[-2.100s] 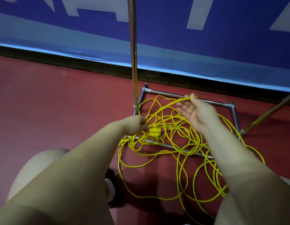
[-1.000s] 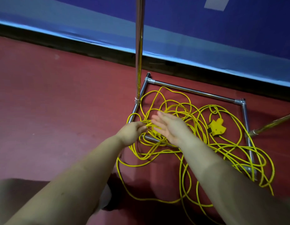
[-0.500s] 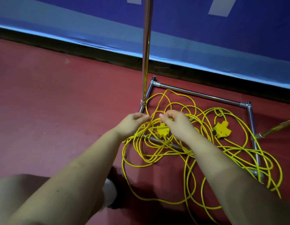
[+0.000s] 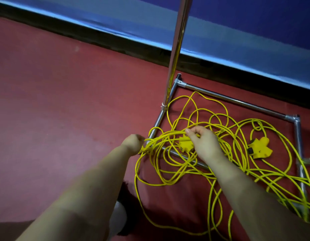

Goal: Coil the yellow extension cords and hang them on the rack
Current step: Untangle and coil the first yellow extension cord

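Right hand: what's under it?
Under the right hand lie yellow cord loops and a yellow multi-outlet block, partly showing beside the palm. The rack's chrome base bar passes beneath the wrist. The rest of the block is covered.

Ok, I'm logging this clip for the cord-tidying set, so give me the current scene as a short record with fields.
setting: red floor beside a blue wall banner
rack: chrome base frame on the floor, upright pole at its left corner
cords: yellow cords tangled loose over the frame
outlet heads: one under the right hand, one further right
left hand: grip closed on a bundle of strands
right hand: pinching a strand
progress: nothing hung yet
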Motion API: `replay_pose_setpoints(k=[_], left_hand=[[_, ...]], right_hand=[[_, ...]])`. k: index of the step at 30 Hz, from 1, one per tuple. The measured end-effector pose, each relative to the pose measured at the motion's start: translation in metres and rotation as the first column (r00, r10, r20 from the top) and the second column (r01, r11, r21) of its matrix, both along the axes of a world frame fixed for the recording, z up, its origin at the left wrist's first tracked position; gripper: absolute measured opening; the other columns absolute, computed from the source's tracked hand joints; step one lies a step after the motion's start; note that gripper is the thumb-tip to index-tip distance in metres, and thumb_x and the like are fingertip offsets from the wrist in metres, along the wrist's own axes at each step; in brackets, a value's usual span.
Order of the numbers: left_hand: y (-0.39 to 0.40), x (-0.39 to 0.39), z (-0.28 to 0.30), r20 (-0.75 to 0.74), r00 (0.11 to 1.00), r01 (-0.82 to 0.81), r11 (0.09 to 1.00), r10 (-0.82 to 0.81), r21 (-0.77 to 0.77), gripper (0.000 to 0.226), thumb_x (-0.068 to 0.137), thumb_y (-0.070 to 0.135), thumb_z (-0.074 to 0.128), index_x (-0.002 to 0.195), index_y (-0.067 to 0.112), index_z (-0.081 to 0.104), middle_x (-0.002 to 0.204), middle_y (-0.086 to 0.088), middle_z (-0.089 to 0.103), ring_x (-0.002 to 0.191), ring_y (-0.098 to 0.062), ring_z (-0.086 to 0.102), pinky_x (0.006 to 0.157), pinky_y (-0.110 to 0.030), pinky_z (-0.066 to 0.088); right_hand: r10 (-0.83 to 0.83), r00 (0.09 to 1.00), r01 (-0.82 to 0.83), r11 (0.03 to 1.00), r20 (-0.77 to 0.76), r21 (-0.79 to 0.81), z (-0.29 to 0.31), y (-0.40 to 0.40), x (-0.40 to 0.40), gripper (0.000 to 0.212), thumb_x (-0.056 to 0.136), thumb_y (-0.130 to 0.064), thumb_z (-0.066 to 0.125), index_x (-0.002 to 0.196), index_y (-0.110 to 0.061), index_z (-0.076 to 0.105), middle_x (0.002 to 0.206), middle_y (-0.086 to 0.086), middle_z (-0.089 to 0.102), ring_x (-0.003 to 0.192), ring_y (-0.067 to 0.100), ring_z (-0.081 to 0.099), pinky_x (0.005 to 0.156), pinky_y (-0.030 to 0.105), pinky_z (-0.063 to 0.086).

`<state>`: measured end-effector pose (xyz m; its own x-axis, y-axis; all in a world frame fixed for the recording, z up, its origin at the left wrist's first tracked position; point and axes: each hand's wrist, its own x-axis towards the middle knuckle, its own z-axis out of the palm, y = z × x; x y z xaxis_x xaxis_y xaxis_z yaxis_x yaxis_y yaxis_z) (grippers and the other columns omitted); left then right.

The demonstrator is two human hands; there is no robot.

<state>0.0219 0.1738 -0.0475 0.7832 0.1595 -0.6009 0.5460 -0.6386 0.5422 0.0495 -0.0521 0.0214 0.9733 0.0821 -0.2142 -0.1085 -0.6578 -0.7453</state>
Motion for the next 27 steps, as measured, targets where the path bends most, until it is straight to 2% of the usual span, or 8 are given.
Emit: replay_pose_setpoints(k=[3, 7, 9, 12, 14, 17, 24, 27], left_hand=[[0.006, 0.014, -0.029, -0.04, 0.998, -0.041, 0.999, 0.041, 0.004, 0.036, 0.097, 0.018, 0.049, 0.128, -0.001, 0.055, 0.131, -0.017, 0.057, 0.115, -0.025, 0.055, 0.095, -0.028, 0.038], [0.006, 0.037, -0.063, -0.095, 0.985, -0.157, 0.981, 0.147, -0.112, 0.043, 0.098, 0.015, 0.048, 0.138, 0.0, 0.044, 0.136, -0.016, 0.052, 0.124, -0.027, 0.051, 0.099, -0.028, 0.038], [0.005, 0.048, -0.078, -0.103, 0.986, -0.144, 0.98, 0.131, -0.138, 0.042, 0.099, 0.016, 0.047, 0.138, 0.001, 0.045, 0.128, -0.015, 0.057, 0.117, -0.027, 0.055, 0.091, -0.026, 0.042], [0.004, 0.058, -0.094, -0.11, 0.981, -0.179, 0.959, 0.158, -0.219, 0.034, 0.099, 0.009, 0.043, 0.13, -0.001, 0.051, 0.096, -0.007, 0.061, 0.09, -0.022, 0.055, 0.07, -0.024, 0.045], [0.004, 0.063, -0.103, -0.119, 0.974, -0.219, 0.94, 0.193, -0.263, 0.035, 0.099, 0.007, 0.042, 0.132, 0.001, 0.051, 0.103, -0.014, 0.062, 0.083, -0.022, 0.056, 0.073, -0.028, 0.046], [0.004, 0.067, -0.114, -0.106, 0.973, -0.226, 0.933, 0.204, -0.28, 0.038, 0.098, 0.005, 0.042, 0.135, 0.005, 0.049, 0.123, -0.024, 0.06, 0.088, -0.024, 0.059, 0.076, -0.028, 0.046], [0.009, 0.068, -0.127, -0.042, 0.997, -0.072, 0.997, 0.072, 0.012, 0.026, 0.098, 0.025, 0.047, 0.109, 0.008, 0.063, 0.1, -0.012, 0.066, 0.093, -0.03, 0.06, 0.075, -0.03, 0.041], [0.018, 0.054, -0.131, -0.013, 0.983, -0.181, 0.982, 0.181, -0.061, 0.021, 0.097, 0.02, 0.047, 0.092, 0.011, 0.066, 0.088, -0.013, 0.067, 0.081, -0.028, 0.058, 0.072, -0.031, 0.044]], right_hand=[[-0.062, 0.998, 0.065, 0.991, 0.029, -0.118, -0.033, 0.004, 0.014, 0.03, 0.09, -0.036, 0.058, 0.087, -0.007, 0.068, 0.076, 0.014, 0.066, 0.08, 0.032, 0.059, 0.07, 0.031, 0.039], [-0.107, 0.994, 0.111, 0.973, 0.033, -0.204, -0.068, 0.003, 0.033, 0.032, 0.089, -0.037, 0.059, 0.089, -0.006, 0.068, 0.077, 0.019, 0.067, 0.085, 0.039, 0.058, 0.077, 0.038, 0.044], [-0.09, 0.995, 0.098, 0.959, 0.042, -0.264, -0.078, 0.005, 0.044, 0.032, 0.088, -0.038, 0.06, 0.09, -0.007, 0.068, 0.079, 0.02, 0.067, 0.086, 0.04, 0.058, 0.082, 0.041, 0.044], [-0.039, 0.997, 0.058, 0.941, 0.063, -0.334, -0.087, 0.016, 0.056, 0.033, 0.089, -0.04, 0.058, 0.092, -0.009, 0.07, 0.085, 0.019, 0.069, 0.093, 0.039, 0.058, 0.091, 0.042, 0.041], [-0.02, 0.997, 0.047, 0.929, 0.079, -0.366, -0.09, 0.024, 0.059, 0.033, 0.089, -0.04, 0.058, 0.094, -0.01, 0.07, 0.09, 0.017, 0.069, 0.099, 0.037, 0.056, 0.096, 0.041, 0.038], [0.007, 0.994, 0.039, 0.917, 0.112, -0.397, -0.092, 0.029, 0.064, 0.031, 0.09, -0.039, 0.057, 0.094, -0.011, 0.069, 0.093, 0.015, 0.069, 0.102, 0.036, 0.054, 0.102, 0.041, 0.034], [0.039, 0.992, 0.014, 0.908, 0.118, -0.418, -0.09, 0.03, 0.07, 0.032, 0.091, -0.04, 0.054, 0.096, -0.012, 0.068, 0.094, 0.013, 0.069, 0.104, 0.035, 0.054, 0.105, 0.04, 0.03], [0.063, 0.993, -0.017, 0.904, 0.096, -0.426, -0.092, 0.032, 0.066, 0.031, 0.091, -0.04, 0.055, 0.095, -0.012, 0.068, 0.095, 0.012, 0.069, 0.104, 0.034, 0.053, 0.107, 0.04, 0.029]])
